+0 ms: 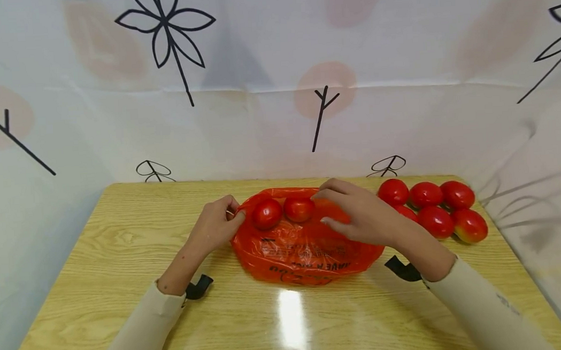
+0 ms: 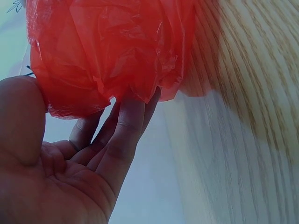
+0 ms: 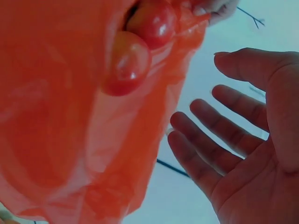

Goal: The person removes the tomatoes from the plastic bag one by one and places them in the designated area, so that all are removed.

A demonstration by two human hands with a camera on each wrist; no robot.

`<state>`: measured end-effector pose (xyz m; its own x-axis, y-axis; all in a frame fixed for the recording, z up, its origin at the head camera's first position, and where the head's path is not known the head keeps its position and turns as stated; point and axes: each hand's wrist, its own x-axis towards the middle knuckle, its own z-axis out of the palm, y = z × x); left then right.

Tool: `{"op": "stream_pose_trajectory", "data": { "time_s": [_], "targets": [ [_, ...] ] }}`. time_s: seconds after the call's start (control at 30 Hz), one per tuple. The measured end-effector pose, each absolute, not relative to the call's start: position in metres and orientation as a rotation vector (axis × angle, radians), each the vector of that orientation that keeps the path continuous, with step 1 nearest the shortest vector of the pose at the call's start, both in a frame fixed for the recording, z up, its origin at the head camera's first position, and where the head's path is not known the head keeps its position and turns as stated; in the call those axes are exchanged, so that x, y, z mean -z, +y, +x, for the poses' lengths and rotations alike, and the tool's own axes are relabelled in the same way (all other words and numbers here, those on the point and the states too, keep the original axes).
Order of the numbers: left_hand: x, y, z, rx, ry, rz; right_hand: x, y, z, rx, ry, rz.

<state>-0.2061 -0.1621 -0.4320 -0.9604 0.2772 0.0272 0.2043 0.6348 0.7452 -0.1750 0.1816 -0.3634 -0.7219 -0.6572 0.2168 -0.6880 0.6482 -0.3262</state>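
Note:
A red plastic bag (image 1: 309, 248) with dark printing lies on the table, its mouth spread open. Two shiny red, tomato-like fruits (image 3: 128, 63) are inside it, near its left side in the head view. My left hand (image 1: 216, 222) pinches the bag's left rim between thumb and fingers; the left wrist view shows the red plastic (image 2: 112, 46) bunched at the fingertips. Over the bag's right part hovers my right hand (image 1: 360, 213), fingers apart. Nothing lies in its palm (image 3: 252, 186) in the right wrist view.
Several more red fruits (image 1: 436, 221) sit in a cluster at the table's right, close to my right forearm; one has a yellow-green underside. Behind the wooden table (image 1: 134, 232) hangs a pale cloth (image 1: 267, 117) with plant drawings. Dark straps (image 1: 404, 269) show at both wrists.

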Motion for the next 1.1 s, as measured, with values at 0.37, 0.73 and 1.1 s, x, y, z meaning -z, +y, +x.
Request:
{"op": "stream_pose_trajectory", "data": {
  "time_s": [0.37, 0.73, 1.1],
  "targets": [
    [0.432, -0.163, -0.205, -1.234, 2.757, 0.403, 0.358, 0.164, -0.185, -0.505, -2.859, 1.249],
    [0.431, -0.161, -0.207, -1.226, 2.746, 0.422, 0.363, 0.151, -0.194, -0.447, -2.998, 1.239],
    [0.430, -0.162, -0.207, -1.223, 2.736, 0.442, 0.366, 0.139, -0.199, -0.232, -3.154, 1.221]
  ]
}}
